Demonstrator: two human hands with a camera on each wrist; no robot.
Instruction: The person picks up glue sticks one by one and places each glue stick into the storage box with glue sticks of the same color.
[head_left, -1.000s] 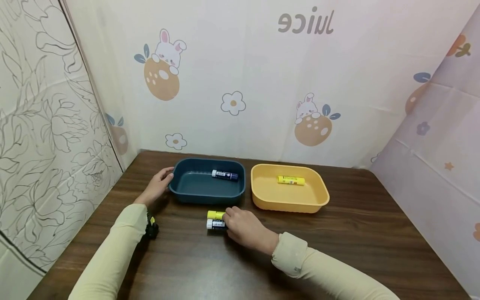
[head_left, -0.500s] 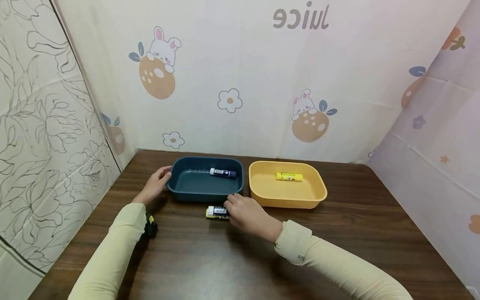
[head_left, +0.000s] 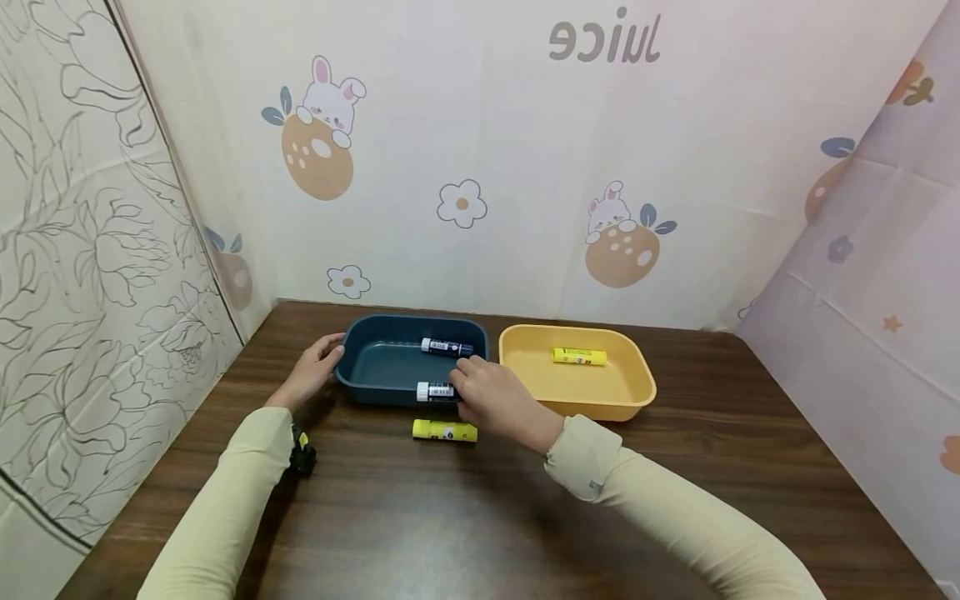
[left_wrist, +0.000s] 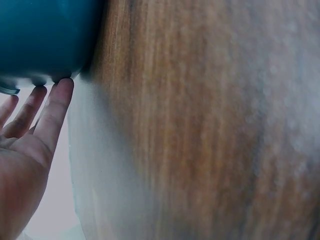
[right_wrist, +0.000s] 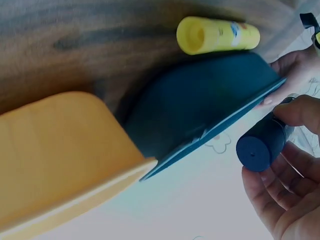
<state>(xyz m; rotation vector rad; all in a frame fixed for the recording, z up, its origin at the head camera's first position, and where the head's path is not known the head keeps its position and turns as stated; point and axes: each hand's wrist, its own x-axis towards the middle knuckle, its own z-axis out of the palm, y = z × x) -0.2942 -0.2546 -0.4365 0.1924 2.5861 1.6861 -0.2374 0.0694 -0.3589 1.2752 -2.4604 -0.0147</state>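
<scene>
Pale cloth [head_left: 525,125] printed with rabbits, fruit and flowers hangs behind a dark wood-grain bench [head_left: 360,525]. Landmark for these notes: blue bin [head_left: 382,371], towards the far edge of the bench.

Left hand [head_left: 309,373] at the bin's left end, fingers fairly straight, fingertips touching the outside of the wall; its grip is not wrapped round anything. Black wrist device [head_left: 302,454] on that arm, nearer the person than the bin.

Right hand [head_left: 498,398] by the bin's near right corner. Grip closed down to the width of a white-capped navy stick [head_left: 437,392], thumb on one side, fingers on the other. Stick is level, raised off the bench, capped end pointing left, overlapping the bin's near wall in the head view; whether any of it is past the rim, cannot tell.

Loose yellow stick [head_left: 444,431] lies on the bench just in front of the bin. Second navy stick [head_left: 447,347] rests inside the bin, towards its right end.

Yellow bin [head_left: 600,390] just right of the blue one, with another yellow stick [head_left: 580,357] lying in it.
</scene>
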